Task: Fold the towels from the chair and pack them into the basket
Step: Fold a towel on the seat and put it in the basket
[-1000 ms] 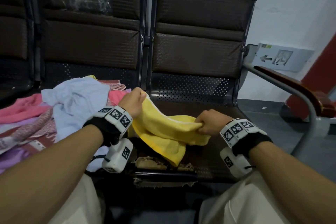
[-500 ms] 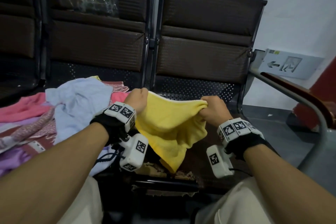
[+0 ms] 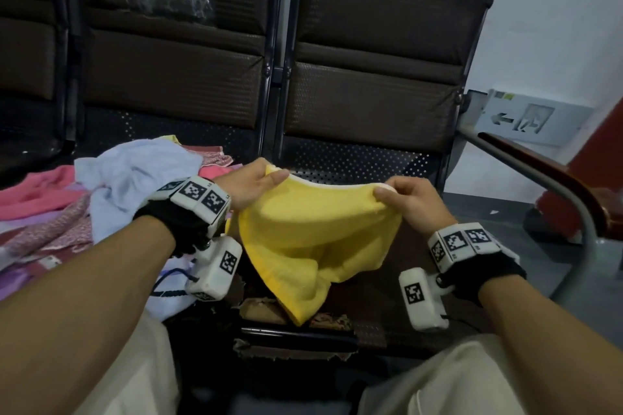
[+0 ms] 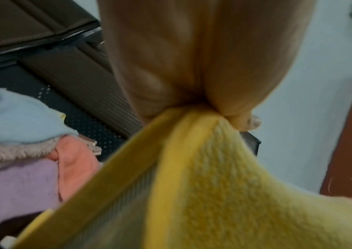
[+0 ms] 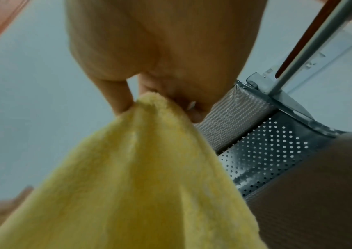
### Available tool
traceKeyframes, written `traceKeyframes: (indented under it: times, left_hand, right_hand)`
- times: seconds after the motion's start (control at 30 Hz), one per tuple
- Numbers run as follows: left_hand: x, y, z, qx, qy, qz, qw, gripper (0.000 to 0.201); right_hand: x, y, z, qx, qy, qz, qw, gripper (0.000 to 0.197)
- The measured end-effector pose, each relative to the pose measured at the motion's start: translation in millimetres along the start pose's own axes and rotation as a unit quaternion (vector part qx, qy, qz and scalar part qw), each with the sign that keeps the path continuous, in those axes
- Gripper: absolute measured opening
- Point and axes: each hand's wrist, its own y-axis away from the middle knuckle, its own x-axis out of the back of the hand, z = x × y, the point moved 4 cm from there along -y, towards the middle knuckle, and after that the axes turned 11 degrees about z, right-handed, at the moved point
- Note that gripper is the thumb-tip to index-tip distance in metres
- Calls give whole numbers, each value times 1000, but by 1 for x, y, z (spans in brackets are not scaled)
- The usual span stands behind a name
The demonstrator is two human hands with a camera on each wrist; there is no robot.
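You hold one yellow towel in the air in front of you, over the seat of the right-hand chair. Your left hand pinches its top left corner, thumb on the near face, fingers curled behind. Your right hand pinches the top right corner the same way. Both grips are clamped on cloth; the left wrist view shows the hem bunched between thumb and fingers, and the right wrist view shows a fold of pile nipped between fingertips.

The top edge sags a little between your two hands. The body of the towel hangs in loose folds, and its lowest corner drops toward the torn front lip of the seat.

Chairs counted: two brown seats fully in view side by side, plus the edge of a third at far left. One armrest with a wooden top stands at the right end.

The pile lies on the left-hand seat, just beside your left wrist. Colours you can count in it: one light blue towel on top, one pink, one salmon, one lilac, one red-and-white patterned, and a sliver of another yellow at the back. How many pieces lie under these cannot be told.

One arrow sign leans against the wall at right.
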Motion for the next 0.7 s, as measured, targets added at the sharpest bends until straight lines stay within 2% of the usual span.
traceKeyframes:
  times: [0.07, 0.17, 0.3, 0.4, 0.5, 0.6, 0.7]
  left_hand:
    - [0, 3, -3, -18, -48, -5, 999, 33]
    - [2, 7, 3, -57, -53, 24, 997, 25]
    - [16, 9, 8, -59, 22, 146, 987, 30]
    - [32, 11, 4, -31, 43, 258, 965, 35]
    - [40, 12, 1, 10, 77, 318, 945, 34]
    - [47, 12, -6, 67, 116, 353, 926, 32]
    - [55, 13, -16, 121, 131, 376, 909, 31]
  right_hand:
    - [6, 1, 1, 15, 40, 43, 998, 25]
    - [15, 2, -7, 29, -11, 103, 994, 21]
    - [18, 6, -27, 66, -92, 118, 986, 22]
    - [12, 11, -34, 87, -65, 45, 993, 20]
    - [-2, 17, -25, 83, 92, -84, 989, 35]
    - [-6, 19, -10, 68, 270, -150, 949, 47]
    - [1, 21, 3, 49, 386, -191, 901, 51]
